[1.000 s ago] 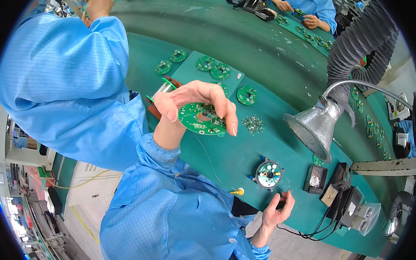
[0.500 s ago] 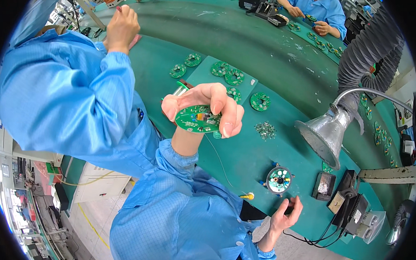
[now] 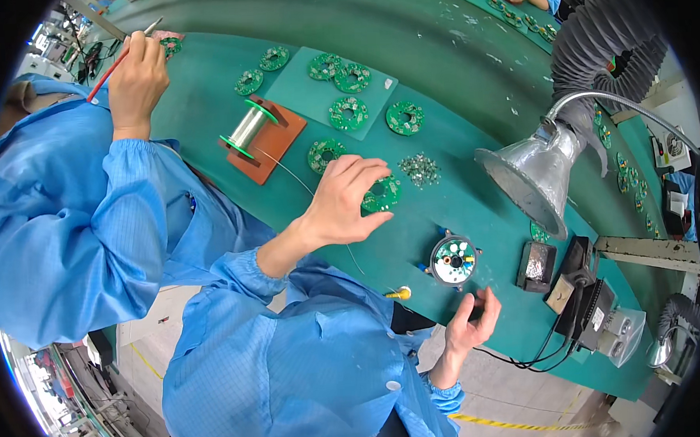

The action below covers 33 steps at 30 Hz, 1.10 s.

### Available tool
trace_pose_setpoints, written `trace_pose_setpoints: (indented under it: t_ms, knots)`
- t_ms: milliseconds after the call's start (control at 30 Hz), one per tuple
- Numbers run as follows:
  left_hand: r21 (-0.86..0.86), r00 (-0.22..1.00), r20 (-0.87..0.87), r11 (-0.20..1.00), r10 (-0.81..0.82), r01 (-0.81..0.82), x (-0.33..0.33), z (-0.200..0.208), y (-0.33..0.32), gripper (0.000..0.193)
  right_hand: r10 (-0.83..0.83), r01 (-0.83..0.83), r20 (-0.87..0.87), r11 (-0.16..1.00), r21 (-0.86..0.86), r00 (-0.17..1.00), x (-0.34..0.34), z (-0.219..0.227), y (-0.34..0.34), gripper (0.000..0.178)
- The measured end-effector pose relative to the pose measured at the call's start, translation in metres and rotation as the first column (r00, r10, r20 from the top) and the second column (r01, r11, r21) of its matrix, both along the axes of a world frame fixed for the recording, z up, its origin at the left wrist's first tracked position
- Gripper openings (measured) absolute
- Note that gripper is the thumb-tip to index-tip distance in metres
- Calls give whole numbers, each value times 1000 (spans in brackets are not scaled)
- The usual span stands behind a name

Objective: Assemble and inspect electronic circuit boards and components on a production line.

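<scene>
Left hand [image 3: 343, 203] reaches out over the green bench [image 3: 453, 81], palm down, wrist slightly bent, forearm in a blue sleeve [image 3: 286, 362] running back toward the body. Its fingers are curled and part-closed on a round green circuit board [image 3: 383, 193], pinching its near edge; the board sits low over the bench just beside a small heap of loose metal parts [image 3: 420, 168] — whether it touches the surface cannot be told.

Right hand [image 3: 470, 322] is held at the bench's near edge, wrist upright, fingers loosely curled. A black cable [image 3: 520, 358] runs from beside it toward the power unit; whether the hand grips anything cannot be told.

Between the two hands, nearer the right: a round fixture [image 3: 453, 261] carrying a board with white parts. Beside it, a yellow-tipped object [image 3: 400, 294] at the bench edge.

Further out — a spool of solder wire [image 3: 246, 129] on a brown block [image 3: 270, 140], with wire trailing toward the left hand. More round boards lie on a pale green mat [image 3: 297, 84]. A metal extraction hood [image 3: 524, 180] on a flexible hose overhangs the right side.

To the left, another person in blue holds a red-handled tool [image 3: 116, 61] over the bench.
</scene>
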<state>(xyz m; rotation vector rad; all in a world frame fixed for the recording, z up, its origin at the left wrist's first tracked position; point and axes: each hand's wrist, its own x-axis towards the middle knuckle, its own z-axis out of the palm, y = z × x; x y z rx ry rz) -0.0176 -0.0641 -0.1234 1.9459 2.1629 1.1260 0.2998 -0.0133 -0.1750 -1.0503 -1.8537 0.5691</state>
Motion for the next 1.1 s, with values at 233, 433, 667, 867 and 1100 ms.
trace_pose_setpoints:
  t_ms: [233,433,667,867,1100]
  knots:
    - [80,909,-35,908,414,-411,-29,-20,-19,60,11,-11,18,1000,-7,1000,0,0,0,34]
    - [-102,889,34,887,456,-451,-52,-31,-25,67,9,-9,32,1000,-9,999,2,4,-3,34]
    - [-57,859,512,998,-2,36,11,59,-11,73,291,-329,178,911,249,940,-48,81,16,55]
    - [87,903,279,945,-327,315,48,88,9,68,431,-447,120,846,290,894,-94,112,37,40]
    - [417,818,291,835,-496,359,59,87,7,42,486,-587,-510,808,-47,710,-88,103,37,29]
